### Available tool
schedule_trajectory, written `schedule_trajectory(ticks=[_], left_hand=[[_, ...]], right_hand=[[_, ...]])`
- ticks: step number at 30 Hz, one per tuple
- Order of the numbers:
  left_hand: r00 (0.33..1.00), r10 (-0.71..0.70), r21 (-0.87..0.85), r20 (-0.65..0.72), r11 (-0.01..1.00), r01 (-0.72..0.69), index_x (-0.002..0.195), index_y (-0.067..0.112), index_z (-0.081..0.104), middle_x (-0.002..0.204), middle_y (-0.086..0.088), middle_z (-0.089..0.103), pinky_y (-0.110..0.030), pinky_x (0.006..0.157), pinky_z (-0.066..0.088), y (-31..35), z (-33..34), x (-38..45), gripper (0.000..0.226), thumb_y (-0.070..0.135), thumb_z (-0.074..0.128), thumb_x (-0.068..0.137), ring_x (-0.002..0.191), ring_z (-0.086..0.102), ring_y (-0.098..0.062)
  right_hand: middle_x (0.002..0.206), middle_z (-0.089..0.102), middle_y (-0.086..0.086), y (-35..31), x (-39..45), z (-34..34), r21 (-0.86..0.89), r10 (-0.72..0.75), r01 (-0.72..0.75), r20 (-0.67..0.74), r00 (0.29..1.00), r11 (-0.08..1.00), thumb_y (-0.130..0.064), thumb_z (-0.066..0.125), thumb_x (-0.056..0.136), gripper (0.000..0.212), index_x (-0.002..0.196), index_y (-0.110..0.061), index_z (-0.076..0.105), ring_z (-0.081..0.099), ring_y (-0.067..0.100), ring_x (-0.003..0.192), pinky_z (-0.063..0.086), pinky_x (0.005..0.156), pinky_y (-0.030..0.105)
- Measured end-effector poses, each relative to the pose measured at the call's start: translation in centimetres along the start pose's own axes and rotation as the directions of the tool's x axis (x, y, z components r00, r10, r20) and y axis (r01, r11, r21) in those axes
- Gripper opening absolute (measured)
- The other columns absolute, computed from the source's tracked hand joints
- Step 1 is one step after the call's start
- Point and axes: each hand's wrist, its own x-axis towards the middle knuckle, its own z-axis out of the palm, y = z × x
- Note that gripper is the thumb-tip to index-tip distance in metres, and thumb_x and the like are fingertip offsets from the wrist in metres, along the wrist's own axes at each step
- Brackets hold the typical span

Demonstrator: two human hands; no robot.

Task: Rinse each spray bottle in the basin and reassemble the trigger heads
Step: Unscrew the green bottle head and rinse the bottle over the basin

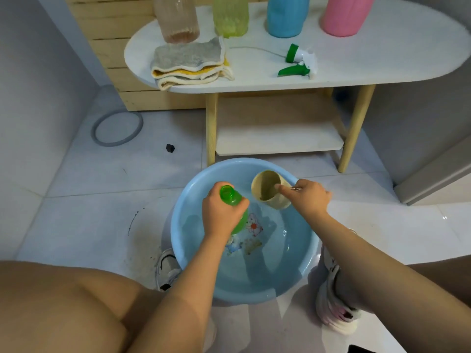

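Note:
A light blue basin (178,240) holding water stands on the floor between my feet. My left hand (220,215) grips a green spray bottle (230,196) without its head, held tilted over the basin with its open neck pointing up and away. My right hand (307,197) holds a beige cup (267,188) by its rim, tipped toward the bottle's mouth. A green and white trigger head (298,61) lies on the white table (382,54). Along the table's back stand a clear bottle (177,19), a yellow-green bottle (230,16), a blue bottle (286,16) and a pink bottle (344,16).
A folded grey and yellow cloth (188,63) lies at the table's left end. The table has wooden legs and a lower shelf (277,143). A grey ring (117,128) and a small black object (170,148) lie on the tiled floor.

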Motion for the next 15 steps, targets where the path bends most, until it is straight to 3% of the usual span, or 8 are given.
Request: schedule_trajectory(ticks=[4,6,9,12,15], left_hand=[[0.997,0.069,-0.017,0.029,0.997,-0.069,0.084,0.027,0.056,0.068,0.014,0.056,-0.007,0.056,0.036,4.9,-1.9,0.4,0.027,0.018,0.073,0.065,0.065,0.052,-0.006],[0.992,0.123,-0.031,0.033,0.992,-0.122,0.082,0.028,0.056,0.067,0.015,0.056,-0.003,0.055,0.035,7.7,-2.9,0.8,0.027,0.029,0.069,0.058,0.064,0.051,-0.004],[0.983,0.179,-0.02,0.049,0.984,-0.178,0.083,0.029,0.057,0.07,0.013,0.059,-0.008,0.058,0.036,11.1,-4.3,1.5,0.032,0.037,0.063,0.053,0.07,0.054,-0.01],[0.962,0.264,0.0,0.071,0.964,-0.264,0.083,0.029,0.058,0.078,0.007,0.064,-0.025,0.07,0.046,15.4,-5.4,2.7,0.034,0.04,0.065,0.052,0.078,0.06,-0.018],[0.943,0.327,-0.017,0.061,0.945,-0.327,0.084,0.024,0.06,0.077,0.006,0.063,-0.022,0.066,0.039,20.0,-6.1,3.5,0.032,0.035,0.073,0.057,0.077,0.059,-0.017]], right_hand=[[0.046,0.044,-0.005,-2.2,-0.6,-4.2,0.398,0.12,-0.174,0.157,0.98,0.901,-0.055,0.067,0.076,0.055,0.05,-0.016,0.039,0.043,0.02,0.058,0.031,0.059,0.031],[0.052,0.046,-0.004,-3.5,-1.2,-7.0,0.564,0.094,-0.183,0.183,0.979,0.805,-0.049,0.07,0.077,0.05,0.054,-0.012,0.045,0.042,0.023,0.061,0.034,0.058,0.031],[0.084,0.055,0.003,-5.5,-2.3,-11.4,0.648,0.059,-0.189,0.217,0.974,0.738,-0.046,0.064,0.083,0.04,0.086,-0.006,0.065,0.059,0.027,0.095,0.044,0.088,0.038],[0.091,0.057,0.002,-6.7,-1.8,-15.8,0.709,0.033,-0.176,0.211,0.977,0.683,-0.041,0.062,0.086,0.03,0.09,-0.011,0.063,0.055,0.017,0.084,0.039,0.075,0.027],[0.068,0.053,-0.003,-7.6,-0.8,-19.8,0.766,0.021,-0.106,0.12,0.993,0.634,-0.035,0.063,0.085,0.026,0.066,-0.017,0.06,0.046,0.01,0.064,0.033,0.063,0.024]])
